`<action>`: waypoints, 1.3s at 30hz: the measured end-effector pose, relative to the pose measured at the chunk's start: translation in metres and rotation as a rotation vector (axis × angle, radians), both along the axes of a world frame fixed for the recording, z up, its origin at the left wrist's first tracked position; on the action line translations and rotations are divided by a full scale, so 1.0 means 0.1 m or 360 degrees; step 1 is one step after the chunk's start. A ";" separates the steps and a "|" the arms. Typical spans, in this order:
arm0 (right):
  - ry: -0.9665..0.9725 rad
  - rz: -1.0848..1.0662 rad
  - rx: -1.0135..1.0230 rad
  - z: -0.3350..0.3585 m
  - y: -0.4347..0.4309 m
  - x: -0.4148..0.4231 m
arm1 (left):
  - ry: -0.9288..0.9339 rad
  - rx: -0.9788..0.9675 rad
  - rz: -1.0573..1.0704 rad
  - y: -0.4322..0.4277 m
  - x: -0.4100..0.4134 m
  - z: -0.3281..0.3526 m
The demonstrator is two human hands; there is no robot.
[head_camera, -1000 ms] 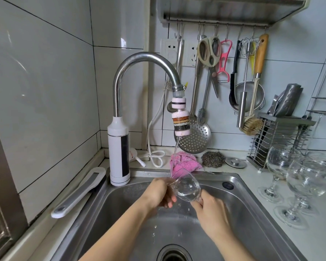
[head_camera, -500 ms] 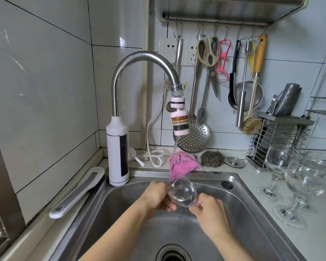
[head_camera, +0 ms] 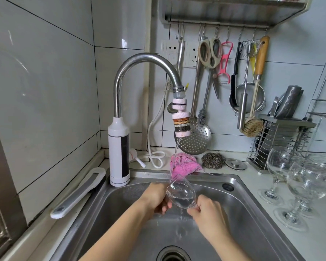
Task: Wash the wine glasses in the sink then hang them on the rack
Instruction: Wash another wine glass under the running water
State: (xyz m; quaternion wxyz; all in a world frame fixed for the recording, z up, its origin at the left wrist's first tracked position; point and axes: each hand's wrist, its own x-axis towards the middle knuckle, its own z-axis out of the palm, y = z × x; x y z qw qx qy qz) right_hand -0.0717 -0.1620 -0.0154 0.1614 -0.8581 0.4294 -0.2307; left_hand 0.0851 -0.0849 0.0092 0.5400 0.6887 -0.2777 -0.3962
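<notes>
- Head view: holding a wine glass (head_camera: 181,194) tilted over the stainless sink (head_camera: 120,204), with its mouth pointing up and back toward the faucet filter (head_camera: 181,125).
- Catching the thin water stream (head_camera: 174,159) at the rim, with water pooling in the bowl and dribbling off its underside into the basin.
- Cupping the bowl's left side with the left hand (head_camera: 154,199), fingers curled round the glass.
- Pinching what seems to be the stem, just under the bowl, with the right hand (head_camera: 209,211). Fingers closed tight, hiding the stem itself.
- Judging this as the rinse step. Probably worth turning the bowl slowly by the stem so the stream is sweeping the whole inner wall. Also worth gripping lightly and staying well apart from the steel walls.
- Leaving the other wine glasses (head_camera: 280,164) standing upright and close together on the counter to the right, with hanging not yet begun.
</notes>
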 end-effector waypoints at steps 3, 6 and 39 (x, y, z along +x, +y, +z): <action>-0.0028 0.0103 0.0027 -0.02 0.00 0.03 | -0.0063 -0.0001 0.0007 0.00 0.03 -0.02; -0.0021 0.0159 0.0045 -0.05 -0.01 0.04 | -0.0028 -0.0018 -0.0023 0.00 0.03 -0.03; -0.0119 0.0095 0.0190 0.01 0.06 0.02 | -0.0096 -0.0080 -0.0054 -0.03 0.04 -0.11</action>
